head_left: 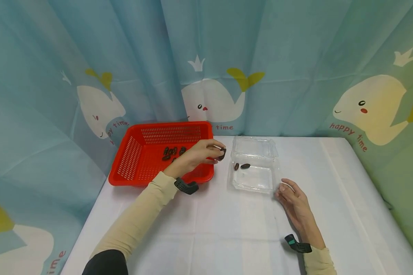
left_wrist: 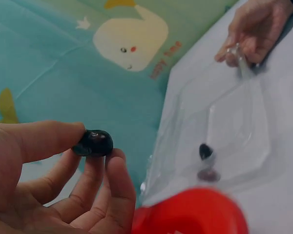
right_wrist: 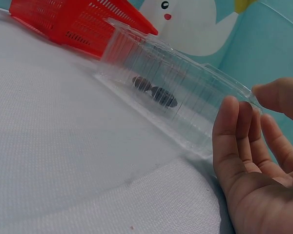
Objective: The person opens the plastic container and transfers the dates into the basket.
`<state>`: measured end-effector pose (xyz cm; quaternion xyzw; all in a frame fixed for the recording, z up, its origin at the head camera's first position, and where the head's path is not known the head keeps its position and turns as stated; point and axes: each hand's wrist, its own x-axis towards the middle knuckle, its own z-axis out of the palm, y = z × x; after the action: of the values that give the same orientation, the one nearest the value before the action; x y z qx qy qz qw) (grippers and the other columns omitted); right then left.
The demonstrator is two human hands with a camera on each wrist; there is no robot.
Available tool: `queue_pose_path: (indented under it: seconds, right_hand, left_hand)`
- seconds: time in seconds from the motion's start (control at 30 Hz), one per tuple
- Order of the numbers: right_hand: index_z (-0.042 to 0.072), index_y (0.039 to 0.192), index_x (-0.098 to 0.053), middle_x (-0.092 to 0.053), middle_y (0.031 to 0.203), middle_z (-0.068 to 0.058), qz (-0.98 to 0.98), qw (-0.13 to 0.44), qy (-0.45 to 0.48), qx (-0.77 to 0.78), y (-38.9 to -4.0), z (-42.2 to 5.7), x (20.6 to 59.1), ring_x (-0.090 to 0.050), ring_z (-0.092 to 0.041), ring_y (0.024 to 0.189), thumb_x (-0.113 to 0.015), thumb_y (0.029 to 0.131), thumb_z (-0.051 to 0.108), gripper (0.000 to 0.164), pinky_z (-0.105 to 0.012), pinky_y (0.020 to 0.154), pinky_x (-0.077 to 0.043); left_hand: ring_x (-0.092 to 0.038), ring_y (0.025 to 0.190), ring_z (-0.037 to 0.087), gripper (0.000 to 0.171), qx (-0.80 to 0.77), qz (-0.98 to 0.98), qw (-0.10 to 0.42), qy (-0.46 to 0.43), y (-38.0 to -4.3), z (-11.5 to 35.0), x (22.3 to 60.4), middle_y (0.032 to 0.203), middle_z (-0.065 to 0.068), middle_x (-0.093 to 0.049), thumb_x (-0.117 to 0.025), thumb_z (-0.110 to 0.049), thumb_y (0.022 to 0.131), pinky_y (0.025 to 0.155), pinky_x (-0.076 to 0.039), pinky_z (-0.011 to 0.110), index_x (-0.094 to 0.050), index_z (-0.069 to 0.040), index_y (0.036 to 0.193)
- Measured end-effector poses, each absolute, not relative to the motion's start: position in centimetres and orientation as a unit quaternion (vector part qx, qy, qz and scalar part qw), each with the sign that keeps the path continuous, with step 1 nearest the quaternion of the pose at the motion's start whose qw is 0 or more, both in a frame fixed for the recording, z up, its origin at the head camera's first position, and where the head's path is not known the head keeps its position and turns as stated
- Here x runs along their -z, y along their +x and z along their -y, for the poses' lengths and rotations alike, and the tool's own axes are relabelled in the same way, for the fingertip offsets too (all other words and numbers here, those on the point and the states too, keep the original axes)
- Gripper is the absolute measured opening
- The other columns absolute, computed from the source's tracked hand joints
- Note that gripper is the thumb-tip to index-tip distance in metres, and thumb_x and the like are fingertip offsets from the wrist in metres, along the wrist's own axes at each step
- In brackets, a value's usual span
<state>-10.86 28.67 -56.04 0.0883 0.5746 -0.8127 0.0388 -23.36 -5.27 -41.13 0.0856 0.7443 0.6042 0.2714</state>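
Note:
My left hand pinches a dark, glossy date between thumb and fingertips, held up in the air by the right side of the red basket. Several more dates lie on the basket floor, some hidden behind that hand and forearm. To the right sits a clear plastic clamshell box with its lid laid back. Two dates rest inside it, close together near its left side. At the box's front right corner my right hand pinches the rim between thumb and fingers.
The white-covered table carries the basket and the box. Right behind its back edge hangs a blue curtain printed with whales, which also runs along the sides. The basket's right rim stands higher than the tabletop between it and the box.

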Motion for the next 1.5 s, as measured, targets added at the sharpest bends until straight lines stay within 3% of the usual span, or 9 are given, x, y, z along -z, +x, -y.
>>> queue_pose_path:
  seconds: [0.13, 0.4, 0.57, 0.7, 0.87, 1.0, 1.3, 1.5]
  right_hand:
    - [0.013, 0.139, -0.046, -0.067, 0.106, 0.011, -0.575, 0.040, 0.087, 0.813, -10.9, -28.7, 56.0, -0.069, -0.003, 0.093, -0.057, 0.107, 0.009, 0.035, -0.018, 0.089, -0.058]
    - [0.007, 0.144, -0.041, -0.068, 0.106, 0.011, -0.575, 0.040, 0.085, 0.813, -10.9, -28.8, 56.1, -0.068, -0.003, 0.093, -0.057, 0.107, 0.009, 0.040, -0.018, 0.089, -0.058]
    - [0.007, 0.143, -0.041, -0.068, 0.106, 0.011, -0.576, 0.040, 0.088, 0.812, -10.8, -28.8, 56.1, -0.068, -0.003, 0.092, -0.057, 0.107, 0.009, 0.040, -0.018, 0.089, -0.058]
    - [0.006, 0.144, -0.040, -0.067, 0.106, 0.011, -0.584, 0.038, 0.092, 0.806, -10.8, -28.8, 56.0, -0.068, -0.003, 0.092, -0.058, 0.107, 0.009, 0.042, -0.017, 0.088, -0.057]
    - [0.009, 0.143, -0.043, -0.067, 0.105, 0.011, -0.583, 0.039, 0.098, 0.806, -10.8, -28.8, 56.0, -0.068, -0.003, 0.093, -0.059, 0.107, 0.011, 0.040, -0.017, 0.089, -0.057]
    - [0.011, 0.141, -0.045, -0.068, 0.105, 0.011, -0.580, 0.040, 0.094, 0.808, -10.9, -28.7, 56.0, -0.068, -0.003, 0.093, -0.059, 0.106, 0.010, 0.037, -0.017, 0.089, -0.058]
    - [0.010, 0.141, -0.045, -0.069, 0.105, 0.011, -0.578, 0.039, 0.089, 0.810, -10.9, -28.8, 56.2, -0.068, -0.003, 0.092, -0.059, 0.106, 0.009, 0.037, -0.018, 0.089, -0.058]
    - [0.007, 0.144, -0.042, -0.067, 0.105, 0.011, -0.584, 0.038, 0.091, 0.806, -10.9, -28.8, 56.3, -0.068, -0.003, 0.092, -0.058, 0.107, 0.010, 0.041, -0.018, 0.089, -0.058]
  left_hand:
    - [-0.065, 0.100, 0.018, 0.035, -0.605, -0.748, 0.263, 0.075, -23.6, 6.9, 40.6, 0.116, 0.006, -0.067, -0.064, -0.014, 0.102, 0.102, -0.059, 0.040, -0.063, -0.005, 0.135]
    - [-0.064, 0.109, 0.023, 0.035, -0.594, -0.761, 0.259, 0.032, -24.8, 10.5, 40.0, 0.121, 0.006, -0.064, -0.064, -0.017, 0.103, 0.116, -0.048, 0.053, -0.062, -0.006, 0.137]
    - [-0.064, 0.098, 0.017, 0.037, -0.583, -0.772, 0.252, 0.009, -25.7, 12.4, 39.8, 0.118, 0.002, -0.063, -0.063, -0.017, 0.105, 0.098, -0.059, 0.034, -0.060, -0.007, 0.140]
    - [-0.062, 0.091, 0.014, 0.040, -0.572, -0.783, 0.245, -0.009, -26.4, 13.7, 39.9, 0.116, 0.002, -0.062, -0.063, -0.019, 0.105, 0.085, -0.060, 0.024, -0.059, -0.006, 0.143]
    - [-0.061, 0.106, 0.019, 0.044, -0.564, -0.795, 0.219, -0.032, -27.2, 15.3, 40.4, 0.134, 0.006, -0.056, -0.060, -0.020, 0.106, 0.099, -0.059, 0.033, -0.055, -0.005, 0.148]
    - [-0.062, 0.104, 0.015, 0.045, -0.564, -0.798, 0.206, -0.061, -27.7, 16.8, 41.1, 0.141, 0.008, -0.053, -0.057, -0.020, 0.108, 0.108, -0.055, 0.038, -0.053, -0.005, 0.150]
    - [-0.066, 0.080, 0.001, 0.045, -0.558, -0.799, 0.194, -0.112, -28.5, 19.8, 43.3, 0.136, 0.008, -0.056, -0.054, -0.016, 0.109, 0.092, -0.060, 0.023, -0.051, -0.001, 0.152]
    - [-0.063, 0.074, -0.001, 0.047, -0.553, -0.802, 0.178, -0.136, -28.8, 20.9, 44.3, 0.149, 0.017, -0.050, -0.053, -0.013, 0.109, 0.081, -0.061, 0.019, -0.048, 0.003, 0.152]
